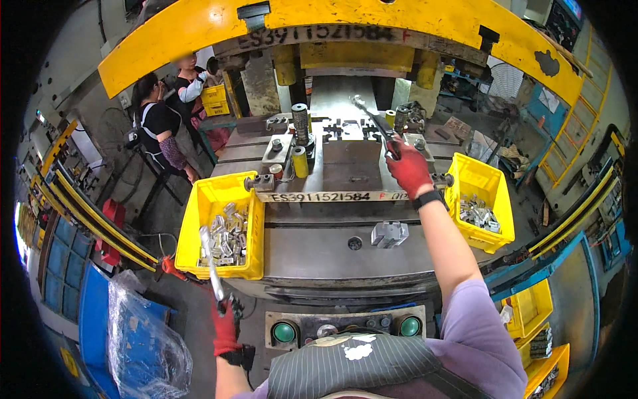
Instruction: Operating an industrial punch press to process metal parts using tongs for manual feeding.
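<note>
My right hand, in a red glove, is stretched out over the press die and grips long metal tongs that reach toward the back of the die. My left hand, also in a red glove, is low at the left and holds a second pair of metal tongs whose tip is over the left yellow bin of small metal parts. A small metal part lies on the grey press table.
A right yellow bin holds more metal parts. Two green push buttons sit on the panel below the table. A yellow press frame arches overhead. Two people work at the back left. More yellow bins stand at the lower right.
</note>
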Demonstrator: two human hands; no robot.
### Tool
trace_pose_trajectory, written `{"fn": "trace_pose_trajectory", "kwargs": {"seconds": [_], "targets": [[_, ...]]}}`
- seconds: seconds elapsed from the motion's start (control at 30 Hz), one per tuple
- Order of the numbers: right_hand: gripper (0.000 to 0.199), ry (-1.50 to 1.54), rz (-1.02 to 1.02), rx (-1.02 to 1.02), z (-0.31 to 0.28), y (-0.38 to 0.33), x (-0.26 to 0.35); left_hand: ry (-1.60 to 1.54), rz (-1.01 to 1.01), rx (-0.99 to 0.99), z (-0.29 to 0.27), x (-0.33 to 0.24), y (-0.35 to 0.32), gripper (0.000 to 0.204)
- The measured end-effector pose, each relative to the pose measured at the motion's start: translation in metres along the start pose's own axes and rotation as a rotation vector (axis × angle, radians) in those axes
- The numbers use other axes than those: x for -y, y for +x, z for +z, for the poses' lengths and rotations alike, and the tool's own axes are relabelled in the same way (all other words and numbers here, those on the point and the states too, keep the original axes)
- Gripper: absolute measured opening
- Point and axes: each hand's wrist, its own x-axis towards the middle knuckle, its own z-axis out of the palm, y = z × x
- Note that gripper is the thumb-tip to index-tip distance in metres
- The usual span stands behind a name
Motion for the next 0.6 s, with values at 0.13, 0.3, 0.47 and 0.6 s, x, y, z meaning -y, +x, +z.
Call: {"fn": "trace_pose_trajectory", "kwargs": {"seconds": [0.13, 0.3, 0.47, 0.6], "targets": [[0.042, 0.575, 0.022, -0.110, -0.008, -0.049, -0.027, 0.047, 0.201, 0.453, 0.095, -0.076, 0.051, 0.058], [0.044, 1.131, 0.287, -0.133, -0.002, -0.142, -0.068, 0.187, 0.749, 0.716, 0.257, -0.184, 0.118, 0.047], [0.046, 1.268, 0.501, -0.198, -0.031, -0.227, -0.073, 0.526, 0.490, 0.770, 0.381, -0.212, 0.162, 0.053], [0.050, 1.040, 0.389, -0.325, -0.050, -0.285, -0.111, 0.526, 0.460, 0.703, 0.410, -0.159, 0.221, 0.043]]}}
